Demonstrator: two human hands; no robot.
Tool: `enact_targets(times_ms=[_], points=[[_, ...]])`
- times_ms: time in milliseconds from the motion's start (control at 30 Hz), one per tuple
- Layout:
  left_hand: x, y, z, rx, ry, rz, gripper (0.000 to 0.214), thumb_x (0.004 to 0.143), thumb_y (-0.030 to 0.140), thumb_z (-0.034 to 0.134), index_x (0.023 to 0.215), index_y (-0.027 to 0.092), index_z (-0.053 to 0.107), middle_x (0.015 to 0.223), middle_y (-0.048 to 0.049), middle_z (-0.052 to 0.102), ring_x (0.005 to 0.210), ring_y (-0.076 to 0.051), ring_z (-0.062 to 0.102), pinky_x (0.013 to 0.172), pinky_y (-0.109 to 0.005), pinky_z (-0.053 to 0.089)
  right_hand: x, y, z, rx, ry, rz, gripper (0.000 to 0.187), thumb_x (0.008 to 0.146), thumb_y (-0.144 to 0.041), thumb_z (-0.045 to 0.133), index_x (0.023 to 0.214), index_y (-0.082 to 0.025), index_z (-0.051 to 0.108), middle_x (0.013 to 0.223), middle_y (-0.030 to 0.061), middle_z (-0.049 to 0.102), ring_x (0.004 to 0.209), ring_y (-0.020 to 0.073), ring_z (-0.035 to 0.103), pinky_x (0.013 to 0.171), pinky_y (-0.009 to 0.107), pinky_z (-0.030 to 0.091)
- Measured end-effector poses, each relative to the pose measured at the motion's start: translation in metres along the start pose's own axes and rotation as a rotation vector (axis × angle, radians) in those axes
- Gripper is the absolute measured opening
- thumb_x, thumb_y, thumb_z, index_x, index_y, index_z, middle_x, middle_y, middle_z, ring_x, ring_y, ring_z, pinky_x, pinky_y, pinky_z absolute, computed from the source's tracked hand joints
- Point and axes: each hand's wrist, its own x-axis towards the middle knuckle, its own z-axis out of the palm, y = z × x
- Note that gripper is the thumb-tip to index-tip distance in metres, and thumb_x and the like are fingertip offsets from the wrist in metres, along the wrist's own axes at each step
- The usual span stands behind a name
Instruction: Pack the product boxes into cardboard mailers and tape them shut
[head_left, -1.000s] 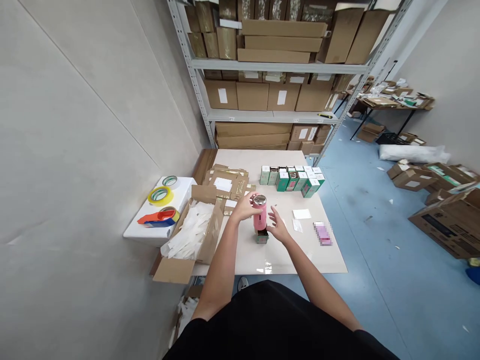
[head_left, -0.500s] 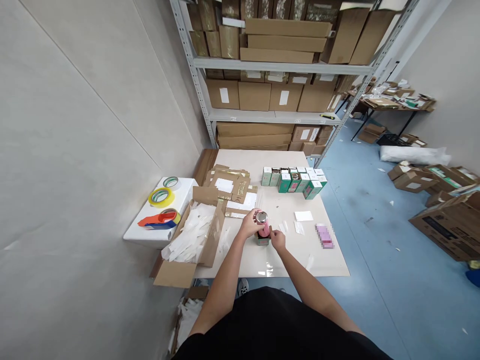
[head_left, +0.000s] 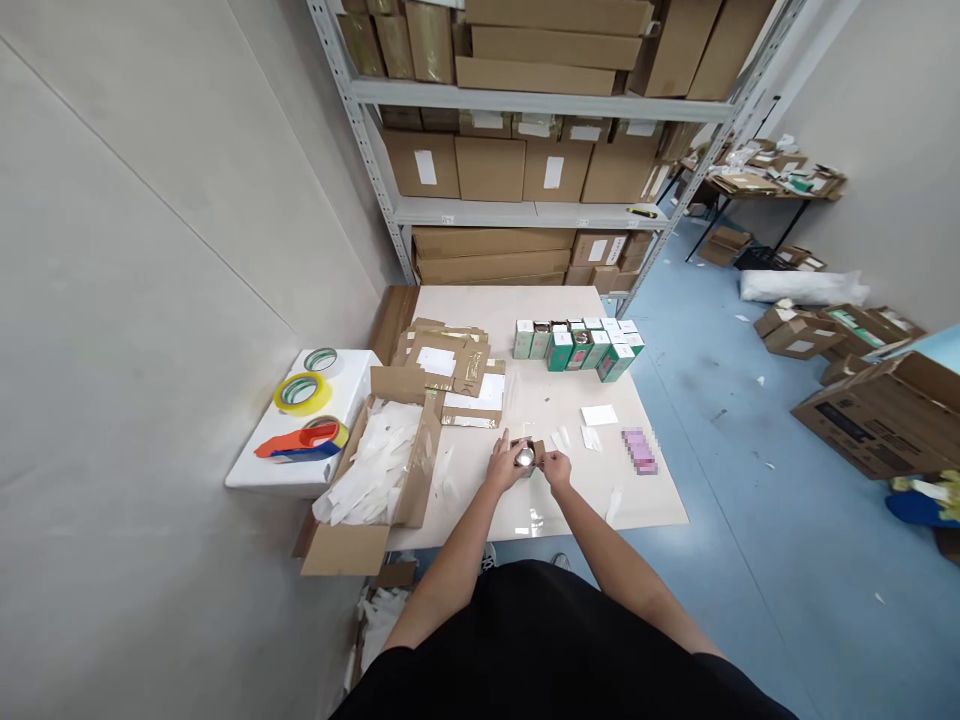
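Note:
A small green box stands upright near the front of the white table (head_left: 555, 300), and only the silver cap (head_left: 525, 458) of a pink bottle shows in its open top. My left hand (head_left: 504, 467) is curled against the box's left side. From the right, my right hand (head_left: 556, 467) pinches at the box's top edge. The box itself is almost hidden between the two hands.
A row of green and white boxes (head_left: 577, 345) stands at the table's back. Flattened cardboard (head_left: 450, 365) lies at the left, paper slips (head_left: 598, 415) and a pink item (head_left: 638, 450) at the right. An open carton of white bags (head_left: 379, 465) and tape rolls (head_left: 301, 392) sit left.
The pink bottle has gone down into the green box until only its silver cap shows. Both hands have closed in on the box. The camera has tilted a little lower.

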Motion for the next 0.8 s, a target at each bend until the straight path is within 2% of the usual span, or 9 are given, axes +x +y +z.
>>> enact_targets(times_ms=[100,300,433,533,700,800], points=[[-0.003,-0.004,0.002,0.024,-0.010,0.010,0.074,0.080,0.037,0.080,0.149,0.031,0.054,0.175,-0.0071,0.011,0.158,-0.042,0.015,0.119,-0.052,0.033,0.001,0.006,0.002,0.001,0.014,0.024,0.029,0.079,-0.045,0.064,0.068,-0.019,0.065,0.062,0.0048,0.072,0.069,0.0211,0.069,0.059,0.025,0.048],[-0.002,-0.005,-0.004,0.079,-0.041,-0.022,0.075,0.081,0.046,0.079,0.150,0.034,0.052,0.176,-0.0069,0.006,0.155,-0.044,0.020,0.118,-0.055,0.034,0.002,0.015,0.006,-0.006,0.004,0.004,0.027,0.082,-0.043,0.060,0.068,-0.020,0.062,0.072,0.0061,0.075,0.074,0.0202,0.069,0.063,0.024,0.047],[0.001,0.001,-0.001,0.180,-0.063,0.010,0.083,0.077,0.045,0.081,0.152,0.033,0.049,0.176,-0.0066,0.003,0.156,-0.046,0.015,0.116,-0.057,0.035,0.003,0.021,0.007,0.002,-0.009,-0.052,0.026,0.082,-0.044,0.058,0.069,-0.022,0.060,0.075,0.0041,0.075,0.074,0.0195,0.068,0.065,0.025,0.048],[0.007,0.010,0.001,0.270,-0.063,0.028,0.083,0.071,0.044,0.083,0.148,0.031,0.053,0.176,-0.0053,0.004,0.158,-0.045,0.009,0.116,-0.055,0.035,0.004,0.027,0.010,0.003,-0.002,-0.062,0.026,0.082,-0.045,0.056,0.070,-0.022,0.060,0.075,0.0037,0.074,0.075,0.0205,0.069,0.067,0.026,0.049],[0.018,0.020,0.003,0.313,-0.121,0.027,0.064,0.068,0.042,0.083,0.128,0.029,0.066,0.175,-0.0039,0.011,0.157,-0.047,0.011,0.112,-0.054,0.039,0.003,0.034,0.015,0.033,-0.016,-0.088,0.025,0.081,-0.042,0.057,0.094,-0.023,0.066,0.095,0.0039,0.078,0.089,0.0218,0.072,0.073,0.027,0.053],[0.019,0.021,0.006,0.318,-0.131,0.031,0.064,0.067,0.040,0.082,0.128,0.029,0.067,0.174,-0.0054,0.015,0.156,-0.047,0.014,0.112,-0.055,0.039,0.004,0.037,0.015,0.045,-0.044,-0.085,0.032,0.087,-0.046,0.051,0.103,-0.024,0.068,0.093,0.0027,0.077,0.088,0.0223,0.073,0.075,0.030,0.055]])
